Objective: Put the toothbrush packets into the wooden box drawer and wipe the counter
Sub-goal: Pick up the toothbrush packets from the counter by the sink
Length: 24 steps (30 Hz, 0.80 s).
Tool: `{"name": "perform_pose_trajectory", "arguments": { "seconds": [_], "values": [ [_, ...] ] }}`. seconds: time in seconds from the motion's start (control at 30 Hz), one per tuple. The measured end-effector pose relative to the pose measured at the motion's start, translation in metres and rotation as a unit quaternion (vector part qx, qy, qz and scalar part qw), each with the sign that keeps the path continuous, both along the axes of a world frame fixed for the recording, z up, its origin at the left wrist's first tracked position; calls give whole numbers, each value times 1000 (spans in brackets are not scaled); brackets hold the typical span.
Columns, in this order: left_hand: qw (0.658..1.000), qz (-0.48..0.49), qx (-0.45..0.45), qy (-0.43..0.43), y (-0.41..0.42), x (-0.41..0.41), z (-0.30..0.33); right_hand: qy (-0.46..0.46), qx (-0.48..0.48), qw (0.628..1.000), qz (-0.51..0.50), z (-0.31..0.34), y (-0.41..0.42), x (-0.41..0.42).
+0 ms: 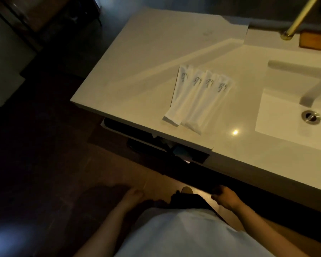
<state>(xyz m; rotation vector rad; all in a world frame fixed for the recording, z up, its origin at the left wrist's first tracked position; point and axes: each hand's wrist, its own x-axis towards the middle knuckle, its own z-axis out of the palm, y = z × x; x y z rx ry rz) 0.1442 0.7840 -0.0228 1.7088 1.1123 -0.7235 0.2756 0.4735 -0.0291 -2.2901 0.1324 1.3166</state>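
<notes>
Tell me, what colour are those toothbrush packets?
White with dark lettering; the toothbrush packets show best in the head view.

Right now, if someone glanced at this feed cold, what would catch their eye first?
The white toothbrush packets, lying side by side on the pale counter just left of the sink, stand out most against the dark room. Next, a brass-coloured pole crosses the top right corner. Both hands, left and right, hang low near the floor, away from the packets.

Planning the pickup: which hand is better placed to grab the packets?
Probably the right hand: it hangs just below the counter edge, nearer the packets. The left hand hangs farther out.
</notes>
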Motion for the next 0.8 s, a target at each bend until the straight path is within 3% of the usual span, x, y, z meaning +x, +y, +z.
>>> {"name": "perform_pose_trajectory", "arguments": {
  "seconds": [0.2, 0.3, 0.4, 0.53, 0.63, 0.73, 0.8],
  "values": [
    [997, -70, 17, -38, -5, 44, 28, -27, 59, 997, 29, 67, 30, 39],
    [979, -159, 44, -119, -13, 70, 77, -79, 91, 989, 85, 118, 38, 46],
    [933, -267, 65, -232, -16, 94, 133, -132, 135, 974, 123, 170, 41, 48],
    [878, -290, 113, -364, -17, 135, 188, -225, 164, 956, 90, 221, 55, 58],
    [803, -322, 208, -456, -16, 181, 203, -337, 157, 926, 66, 229, 72, 78],
    [812, -319, 236, -429, -16, 231, 202, -454, 73, 884, 81, 215, 94, 108],
    [813, -344, 294, -366, -15, 260, 191, -476, -5, 874, 94, 199, 110, 126]
  ]
}}
